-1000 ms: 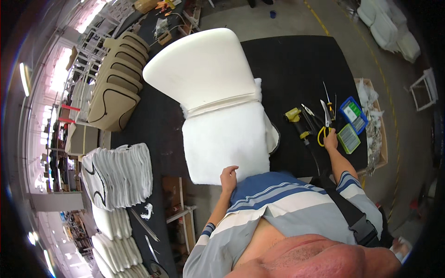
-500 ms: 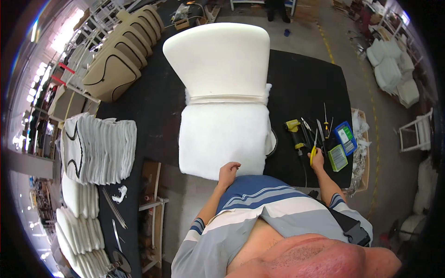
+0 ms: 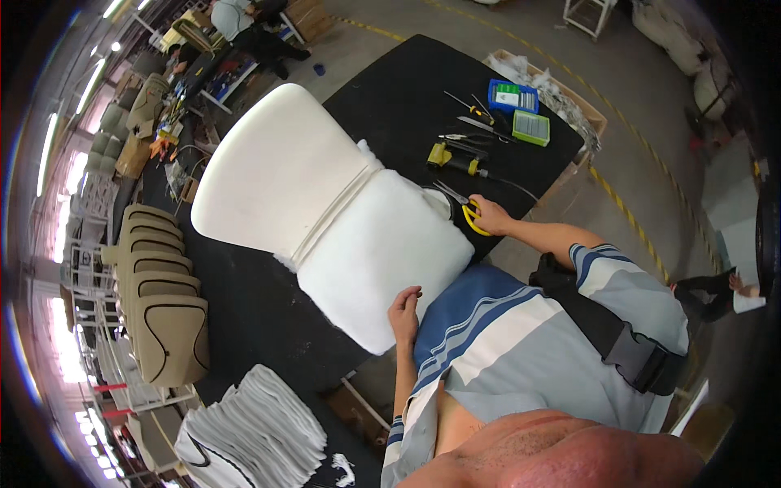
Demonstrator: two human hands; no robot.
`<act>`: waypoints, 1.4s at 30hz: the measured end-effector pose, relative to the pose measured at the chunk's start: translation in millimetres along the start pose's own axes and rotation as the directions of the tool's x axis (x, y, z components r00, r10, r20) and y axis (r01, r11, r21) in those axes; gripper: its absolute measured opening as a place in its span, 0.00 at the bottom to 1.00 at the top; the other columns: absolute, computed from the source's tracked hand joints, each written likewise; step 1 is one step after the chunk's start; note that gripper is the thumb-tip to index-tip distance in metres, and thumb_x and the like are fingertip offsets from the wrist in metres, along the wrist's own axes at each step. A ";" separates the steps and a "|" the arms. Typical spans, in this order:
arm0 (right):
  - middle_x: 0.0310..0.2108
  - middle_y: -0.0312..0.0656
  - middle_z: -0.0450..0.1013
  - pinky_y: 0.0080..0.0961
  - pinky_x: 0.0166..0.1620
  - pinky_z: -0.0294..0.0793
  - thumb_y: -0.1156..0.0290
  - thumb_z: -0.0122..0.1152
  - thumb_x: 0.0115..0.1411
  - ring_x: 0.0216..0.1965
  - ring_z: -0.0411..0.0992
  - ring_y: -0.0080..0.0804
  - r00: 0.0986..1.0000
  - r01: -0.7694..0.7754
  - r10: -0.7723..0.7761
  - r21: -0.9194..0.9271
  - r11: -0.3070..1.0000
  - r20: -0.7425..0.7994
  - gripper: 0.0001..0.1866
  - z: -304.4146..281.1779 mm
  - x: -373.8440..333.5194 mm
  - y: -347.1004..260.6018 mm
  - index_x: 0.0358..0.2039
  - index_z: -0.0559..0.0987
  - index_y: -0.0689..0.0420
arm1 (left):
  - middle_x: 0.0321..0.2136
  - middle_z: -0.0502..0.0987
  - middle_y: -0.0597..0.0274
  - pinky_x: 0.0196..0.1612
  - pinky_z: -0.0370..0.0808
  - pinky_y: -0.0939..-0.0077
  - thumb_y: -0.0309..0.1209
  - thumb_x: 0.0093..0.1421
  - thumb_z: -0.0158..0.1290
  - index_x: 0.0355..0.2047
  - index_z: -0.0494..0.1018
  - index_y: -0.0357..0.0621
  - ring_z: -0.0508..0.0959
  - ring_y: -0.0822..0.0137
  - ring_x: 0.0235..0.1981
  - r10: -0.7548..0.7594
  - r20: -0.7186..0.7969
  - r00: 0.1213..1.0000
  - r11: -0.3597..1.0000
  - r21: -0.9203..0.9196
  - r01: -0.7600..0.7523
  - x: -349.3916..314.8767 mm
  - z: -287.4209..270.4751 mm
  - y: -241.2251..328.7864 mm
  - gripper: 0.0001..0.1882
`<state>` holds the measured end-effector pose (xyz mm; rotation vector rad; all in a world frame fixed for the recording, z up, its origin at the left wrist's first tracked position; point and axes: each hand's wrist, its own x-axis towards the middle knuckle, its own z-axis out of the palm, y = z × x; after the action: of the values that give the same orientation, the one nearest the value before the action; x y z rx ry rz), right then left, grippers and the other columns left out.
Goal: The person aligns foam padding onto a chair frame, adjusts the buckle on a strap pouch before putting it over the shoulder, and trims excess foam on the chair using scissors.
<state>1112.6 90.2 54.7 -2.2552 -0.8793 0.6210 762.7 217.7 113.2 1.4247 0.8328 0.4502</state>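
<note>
Looks down from head height, as L cam of worn pair; takes in striped shirt (image 3: 537,342) v. close, white pad (image 3: 382,252) nr centre, black table (image 3: 390,89) beyond, floor (image 3: 354,61) farther; bows edges twd rim.

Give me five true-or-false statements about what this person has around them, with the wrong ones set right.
1. The right hand holds yellow-handled scissors. True.
2. The left hand is gripping a hammer. False: no tool shows in it; its loosely curled fingers are at the near edge of the white padding.
3. A green box sits next to a blue box. True.
4. The beige panels are on the person's right. False: they stand in a row on the left.
5. A yellow and black tool lies on the black tabletop. True.
</note>
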 end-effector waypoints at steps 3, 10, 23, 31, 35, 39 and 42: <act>0.34 0.47 0.75 0.37 0.40 0.75 0.71 0.62 0.51 0.37 0.76 0.44 0.994 -0.112 0.113 0.075 0.991 -0.011 0.35 10.4 -42.0 -7.6 0.62 0.67 0.53 | 0.43 0.83 0.58 0.50 0.75 0.73 0.29 0.70 0.49 0.48 0.80 0.36 0.81 0.68 0.45 -0.015 0.086 0.996 0.998 -0.058 0.020 -10.1 -11.3 36.4 0.14; 0.35 0.47 0.77 0.40 0.43 0.77 0.72 0.62 0.51 0.37 0.78 0.44 0.973 -0.106 0.116 0.061 0.992 -0.199 0.36 41.0 -84.6 35.2 0.64 0.68 0.49 | 0.53 0.78 0.49 0.60 0.70 0.59 0.35 0.68 0.54 0.53 0.77 0.39 0.77 0.52 0.54 0.591 0.666 0.455 0.761 -0.274 -0.588 -26.8 30.3 231.7 0.18; 0.56 0.49 0.74 0.32 0.58 0.71 0.78 0.66 0.56 0.55 0.74 0.40 0.990 -0.005 0.028 0.165 0.986 -0.138 0.36 5.4 12.4 -55.0 0.66 0.66 0.55 | 0.41 0.74 0.52 0.45 0.75 0.55 0.40 0.52 0.67 0.44 0.75 0.41 0.76 0.49 0.46 0.790 0.613 0.000 0.449 -0.578 -0.682 -47.2 96.6 373.4 0.23; 0.46 0.47 0.75 0.31 0.53 0.73 0.77 0.56 0.58 0.45 0.75 0.38 0.955 0.283 -0.267 0.117 0.952 -0.132 0.32 2.5 75.0 -76.9 0.65 0.67 0.54 | 0.38 0.76 0.52 0.43 0.76 0.57 0.40 0.48 0.67 0.34 0.79 0.40 0.78 0.52 0.45 0.749 0.645 -0.149 0.367 -0.592 -0.718 -4.3 130.4 395.4 0.19; 0.49 0.49 0.75 0.30 0.55 0.72 0.77 0.57 0.58 0.48 0.76 0.39 0.914 0.404 -0.399 0.084 0.911 -0.073 0.32 -4.2 95.8 -88.1 0.65 0.67 0.56 | 0.31 0.80 0.59 0.38 0.78 0.60 0.40 0.51 0.62 0.35 0.83 0.44 0.82 0.52 0.37 0.804 0.531 -0.268 0.122 -0.588 -0.799 -11.3 148.5 397.3 0.15; 0.55 0.50 0.73 0.30 0.60 0.69 0.77 0.64 0.56 0.56 0.72 0.40 0.928 0.343 -0.358 0.138 0.929 0.105 0.36 -16.7 104.8 -130.0 0.66 0.66 0.58 | 0.34 0.79 0.57 0.39 0.78 0.59 0.39 0.51 0.63 0.35 0.82 0.43 0.80 0.52 0.40 0.730 0.638 -0.245 0.194 -0.537 -0.821 -11.9 132.6 406.8 0.15; 0.56 0.46 0.71 0.28 0.60 0.68 0.77 0.69 0.54 0.56 0.70 0.36 0.906 0.388 -0.406 0.150 0.909 0.118 0.40 -7.2 109.6 -148.7 0.67 0.64 0.59 | 0.37 0.77 0.55 0.40 0.77 0.59 0.39 0.51 0.64 0.36 0.80 0.43 0.79 0.53 0.43 0.633 0.742 -0.222 0.271 -0.481 -0.834 -16.8 107.6 409.7 0.16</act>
<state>1127.2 252.3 142.4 -1.8597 -1.2958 0.6336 913.0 186.1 508.3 1.9430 -1.1595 0.3988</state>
